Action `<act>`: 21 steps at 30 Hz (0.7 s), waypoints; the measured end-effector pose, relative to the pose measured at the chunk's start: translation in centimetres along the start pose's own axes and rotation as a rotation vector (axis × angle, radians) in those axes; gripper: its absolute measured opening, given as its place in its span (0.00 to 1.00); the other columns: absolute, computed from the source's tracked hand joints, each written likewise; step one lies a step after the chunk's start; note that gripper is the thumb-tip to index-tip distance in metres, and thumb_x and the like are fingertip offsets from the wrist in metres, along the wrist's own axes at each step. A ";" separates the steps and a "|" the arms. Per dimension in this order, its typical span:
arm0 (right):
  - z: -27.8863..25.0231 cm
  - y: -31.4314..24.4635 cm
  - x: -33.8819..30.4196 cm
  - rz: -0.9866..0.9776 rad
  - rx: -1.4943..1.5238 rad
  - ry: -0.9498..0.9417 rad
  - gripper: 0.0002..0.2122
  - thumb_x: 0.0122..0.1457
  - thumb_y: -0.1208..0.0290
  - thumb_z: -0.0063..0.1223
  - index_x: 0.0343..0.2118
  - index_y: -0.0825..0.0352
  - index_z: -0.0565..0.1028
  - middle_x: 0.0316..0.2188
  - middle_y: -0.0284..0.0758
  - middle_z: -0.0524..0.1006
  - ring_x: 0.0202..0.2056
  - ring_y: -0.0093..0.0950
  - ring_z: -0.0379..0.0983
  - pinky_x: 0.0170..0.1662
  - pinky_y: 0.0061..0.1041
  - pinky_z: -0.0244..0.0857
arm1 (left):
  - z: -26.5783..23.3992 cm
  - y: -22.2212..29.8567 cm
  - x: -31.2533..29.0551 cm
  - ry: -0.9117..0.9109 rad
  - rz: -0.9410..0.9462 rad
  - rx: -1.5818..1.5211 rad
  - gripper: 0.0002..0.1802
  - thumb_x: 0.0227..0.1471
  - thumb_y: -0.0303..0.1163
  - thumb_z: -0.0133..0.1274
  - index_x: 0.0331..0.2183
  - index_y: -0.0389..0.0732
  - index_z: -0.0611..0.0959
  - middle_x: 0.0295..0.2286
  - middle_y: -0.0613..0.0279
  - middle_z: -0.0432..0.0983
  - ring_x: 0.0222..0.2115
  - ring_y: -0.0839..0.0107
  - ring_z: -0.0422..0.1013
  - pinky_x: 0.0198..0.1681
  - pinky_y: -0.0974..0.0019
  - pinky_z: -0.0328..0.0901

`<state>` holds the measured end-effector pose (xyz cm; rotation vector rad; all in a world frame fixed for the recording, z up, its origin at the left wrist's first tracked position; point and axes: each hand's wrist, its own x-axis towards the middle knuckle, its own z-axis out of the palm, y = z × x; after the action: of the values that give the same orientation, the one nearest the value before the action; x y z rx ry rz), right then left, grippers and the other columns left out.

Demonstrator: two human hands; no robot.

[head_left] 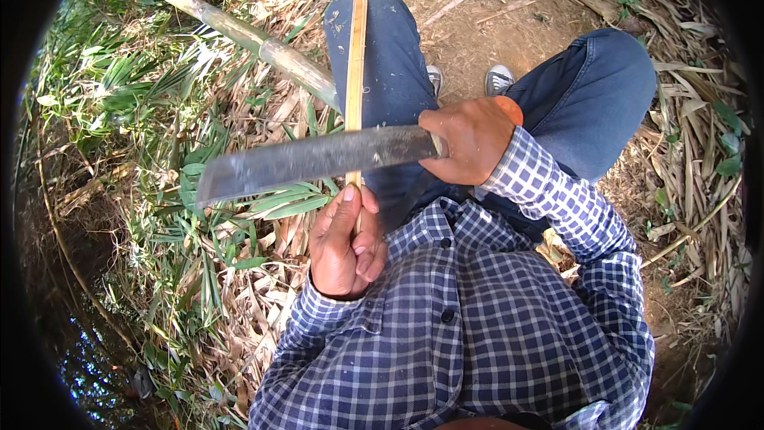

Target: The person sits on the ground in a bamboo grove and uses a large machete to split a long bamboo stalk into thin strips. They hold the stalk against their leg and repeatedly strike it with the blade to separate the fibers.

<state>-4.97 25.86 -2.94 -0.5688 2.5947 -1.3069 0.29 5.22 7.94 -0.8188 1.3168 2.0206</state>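
Observation:
My left hand (pixel 348 240) pinches the near end of a narrow, pale split bamboo strip (pixel 356 64). The strip points away from me, and its far part lies over my left thigh and knee. My right hand (pixel 469 141) is wrapped round the handle of a machete (pixel 310 161); an orange butt end of the handle shows beside the wrist. The broad dark blade reaches leftward across the strip, just beyond my left fingers, and hides a short piece of it. Whether the edge touches the strip, I cannot tell.
A long bamboo pole (pixel 263 48) slants from the far left down to my left leg. Green leafy plants (pixel 119 87) crowd the left side. Dry bamboo leaves (pixel 700 183) cover the ground at right, with bare brown soil (pixel 509 24) ahead of my shoes (pixel 500 80).

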 end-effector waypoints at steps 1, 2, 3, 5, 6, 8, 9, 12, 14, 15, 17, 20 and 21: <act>0.0 -0.3 -0.1 -0.039 -0.011 -0.015 0.12 0.43 0.64 0.63 0.26 0.66 0.76 0.15 0.41 0.74 0.22 0.42 0.75 0.26 0.40 0.66 | 0.0 0.0 -0.1 -0.002 0.001 0.006 0.17 0.68 0.39 0.32 0.33 0.40 0.70 0.11 0.73 0.53 0.05 0.83 0.45 0.06 0.78 0.49; 0.3 0.3 0.2 -0.058 -0.022 0.045 0.11 0.44 0.63 0.62 0.25 0.66 0.76 0.15 0.41 0.74 0.21 0.42 0.75 0.25 0.40 0.66 | 0.0 0.1 -0.2 -0.003 0.002 0.013 0.17 0.68 0.39 0.32 0.33 0.40 0.70 0.11 0.73 0.53 0.05 0.83 0.45 0.06 0.78 0.49; 0.5 0.9 0.7 -0.035 -0.023 0.051 0.11 0.44 0.63 0.62 0.25 0.65 0.75 0.15 0.40 0.74 0.21 0.42 0.75 0.25 0.40 0.66 | 0.0 0.3 0.0 -0.011 0.008 0.022 0.17 0.68 0.39 0.32 0.33 0.40 0.70 0.11 0.73 0.53 0.05 0.83 0.45 0.06 0.78 0.49; 0.8 1.7 1.4 0.009 -0.024 0.062 0.11 0.44 0.63 0.62 0.25 0.65 0.75 0.16 0.40 0.74 0.21 0.42 0.75 0.25 0.40 0.66 | -0.3 0.3 0.6 -0.018 0.024 0.027 0.17 0.68 0.40 0.32 0.33 0.41 0.70 0.12 0.73 0.53 0.05 0.83 0.45 0.06 0.79 0.49; 0.6 1.1 1.4 0.014 -0.030 0.061 0.11 0.44 0.63 0.62 0.24 0.64 0.75 0.16 0.39 0.75 0.21 0.42 0.75 0.25 0.40 0.66 | -0.3 0.2 0.6 -0.017 0.030 0.025 0.17 0.68 0.40 0.32 0.33 0.41 0.70 0.12 0.73 0.53 0.05 0.83 0.45 0.06 0.79 0.49; 1.0 0.1 1.2 -0.007 -0.026 0.035 0.11 0.44 0.63 0.62 0.24 0.65 0.75 0.16 0.39 0.75 0.21 0.42 0.75 0.25 0.40 0.66 | -0.3 0.3 0.5 -0.019 0.046 0.021 0.17 0.68 0.40 0.32 0.32 0.41 0.70 0.12 0.73 0.53 0.05 0.83 0.46 0.06 0.79 0.50; 1.0 -0.3 0.9 -0.015 -0.021 0.019 0.11 0.44 0.63 0.62 0.24 0.65 0.75 0.16 0.39 0.75 0.21 0.42 0.75 0.25 0.40 0.67 | -0.2 0.2 0.3 -0.012 0.049 0.023 0.17 0.68 0.39 0.33 0.32 0.41 0.70 0.12 0.73 0.53 0.05 0.83 0.46 0.06 0.78 0.50; 0.6 0.2 1.2 -0.026 -0.053 0.034 0.12 0.43 0.63 0.63 0.25 0.66 0.75 0.16 0.40 0.75 0.21 0.42 0.75 0.26 0.40 0.67 | -0.4 -0.1 0.0 0.012 0.049 0.021 0.16 0.68 0.39 0.33 0.32 0.41 0.70 0.12 0.73 0.53 0.05 0.83 0.46 0.06 0.78 0.50; 0.6 1.8 2.0 0.039 -0.110 0.100 0.13 0.42 0.63 0.64 0.27 0.66 0.77 0.16 0.41 0.75 0.22 0.43 0.75 0.25 0.40 0.67 | -0.4 -0.1 0.2 0.018 0.036 0.017 0.16 0.68 0.39 0.33 0.32 0.40 0.70 0.12 0.72 0.52 0.05 0.83 0.46 0.05 0.78 0.50; 0.3 1.7 2.0 0.046 -0.086 0.072 0.13 0.42 0.63 0.64 0.28 0.66 0.77 0.16 0.41 0.75 0.22 0.43 0.75 0.25 0.40 0.67 | -0.3 -0.1 0.1 0.030 0.035 0.023 0.16 0.68 0.39 0.33 0.32 0.40 0.70 0.12 0.72 0.52 0.05 0.83 0.46 0.05 0.78 0.50; -0.2 1.1 1.7 0.059 -0.037 0.015 0.13 0.42 0.63 0.64 0.29 0.66 0.77 0.16 0.41 0.75 0.22 0.43 0.75 0.25 0.40 0.67 | -0.1 -0.1 -0.2 0.055 0.033 0.033 0.16 0.68 0.39 0.34 0.32 0.40 0.70 0.12 0.72 0.53 0.05 0.82 0.46 0.05 0.78 0.50; 0.3 0.7 1.3 -0.028 -0.044 0.010 0.13 0.43 0.64 0.63 0.28 0.66 0.77 0.17 0.41 0.75 0.22 0.43 0.76 0.25 0.40 0.67 | -0.4 -0.2 -0.5 0.038 0.027 0.025 0.17 0.68 0.39 0.33 0.32 0.40 0.71 0.12 0.72 0.53 0.05 0.82 0.46 0.05 0.78 0.51; 0.5 0.7 1.3 -0.053 -0.050 0.023 0.13 0.43 0.64 0.63 0.28 0.66 0.77 0.17 0.41 0.75 0.22 0.42 0.76 0.25 0.40 0.67 | -0.5 -0.1 -0.7 0.032 0.024 0.028 0.17 0.68 0.39 0.33 0.31 0.40 0.71 0.12 0.72 0.53 0.05 0.82 0.46 0.05 0.78 0.51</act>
<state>-6.17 25.37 -3.77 -0.6382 2.6548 -1.2750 0.92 4.73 8.22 -0.8295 1.3763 2.0109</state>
